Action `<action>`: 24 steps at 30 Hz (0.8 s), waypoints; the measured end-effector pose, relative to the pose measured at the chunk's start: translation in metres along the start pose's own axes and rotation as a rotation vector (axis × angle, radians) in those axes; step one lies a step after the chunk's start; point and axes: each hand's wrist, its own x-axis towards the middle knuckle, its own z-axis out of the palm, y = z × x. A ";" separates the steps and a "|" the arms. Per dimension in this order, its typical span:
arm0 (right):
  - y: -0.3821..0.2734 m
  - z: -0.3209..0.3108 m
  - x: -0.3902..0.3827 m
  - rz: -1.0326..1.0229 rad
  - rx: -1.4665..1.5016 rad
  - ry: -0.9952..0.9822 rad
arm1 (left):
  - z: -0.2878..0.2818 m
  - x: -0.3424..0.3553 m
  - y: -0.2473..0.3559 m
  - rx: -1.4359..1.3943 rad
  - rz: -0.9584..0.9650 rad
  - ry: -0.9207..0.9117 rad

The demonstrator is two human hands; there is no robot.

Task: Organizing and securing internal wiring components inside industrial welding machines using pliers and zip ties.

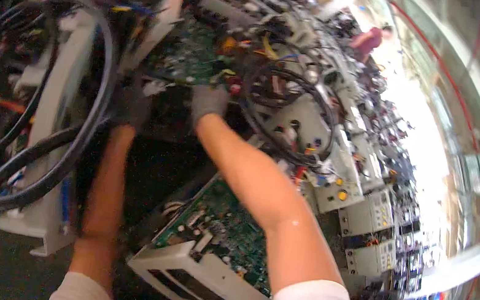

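Both my hands wear grey gloves and reach forward among opened electronic equipment. My right hand is closed at the near edge of an opened equipment unit with a green circuit board. Left of it, my left hand is in shadow by the same unit's near left corner; motion blur hides its fingers. A thick black cable loops beside the left hand, over a light-coloured metal chassis. Closer to me, below my right forearm, sits another open unit with a green board and a pale front panel.
Coiled black cable lies on pale casings right of my right hand. Rows of stacked pale equipment units run along the right. A person in a dark red top is far off at the upper right. A dark gap lies between my forearms.
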 end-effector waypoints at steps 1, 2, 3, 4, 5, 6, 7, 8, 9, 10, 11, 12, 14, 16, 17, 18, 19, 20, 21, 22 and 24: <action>-0.008 -0.004 0.000 0.090 0.028 -0.134 | 0.010 -0.003 -0.003 0.034 0.139 0.233; 0.005 0.013 0.002 -0.021 -0.025 -0.086 | 0.027 0.008 -0.032 0.024 0.241 0.465; 0.001 0.018 -0.005 -0.024 -0.009 -0.090 | 0.028 0.021 -0.056 0.036 0.249 0.474; -0.007 0.018 -0.012 0.005 -0.078 -0.079 | 0.031 0.035 -0.078 0.217 0.261 0.465; -0.009 0.016 -0.017 0.036 -0.151 -0.066 | 0.036 0.043 -0.084 0.393 0.271 0.452; -0.005 0.015 -0.018 -0.039 -0.117 0.005 | 0.028 0.040 -0.068 0.388 0.288 0.446; -0.004 0.010 -0.015 -0.030 -0.121 0.024 | 0.011 0.030 -0.045 0.322 0.190 0.296; -0.006 0.011 -0.016 -0.013 -0.170 -0.051 | 0.000 0.022 -0.029 0.266 0.079 0.153; -0.010 0.020 -0.021 -0.001 -0.211 -0.147 | -0.006 0.022 -0.021 0.279 0.068 0.158; 0.013 0.041 -0.013 -0.236 -0.239 0.214 | -0.009 0.024 -0.005 0.299 0.076 0.072; 0.014 0.038 -0.014 -0.242 -0.007 -0.045 | -0.020 0.020 -0.013 0.337 0.031 -0.009; 0.010 0.038 -0.027 -0.330 -0.050 -0.080 | -0.021 0.011 -0.021 0.177 0.112 0.174; -0.014 0.040 -0.035 -0.116 0.090 -0.056 | -0.006 0.012 -0.042 -0.060 0.332 0.461; -0.002 0.022 -0.018 -0.094 -0.034 -0.042 | 0.000 0.007 -0.006 -0.056 0.371 0.389; -0.017 0.018 -0.033 -0.102 -0.028 -0.084 | 0.000 0.005 -0.011 -0.027 0.342 0.398; -0.019 0.021 -0.039 -0.132 -0.093 -0.066 | 0.003 0.003 -0.016 -0.016 0.339 0.499; -0.019 0.025 -0.043 -0.165 -0.158 -0.044 | 0.004 0.003 -0.023 -0.005 0.340 0.598; -0.018 0.029 -0.045 -0.159 -0.154 -0.061 | 0.000 0.008 -0.030 -0.074 0.290 0.521; -0.016 0.031 -0.044 -0.156 -0.132 -0.117 | 0.002 0.005 -0.034 -0.064 0.281 0.519; -0.014 0.033 -0.043 -0.154 -0.109 -0.171 | 0.006 0.002 -0.035 0.022 0.263 0.568; -0.013 0.039 -0.041 -0.097 -0.060 -0.194 | 0.016 0.001 -0.038 0.121 0.239 0.614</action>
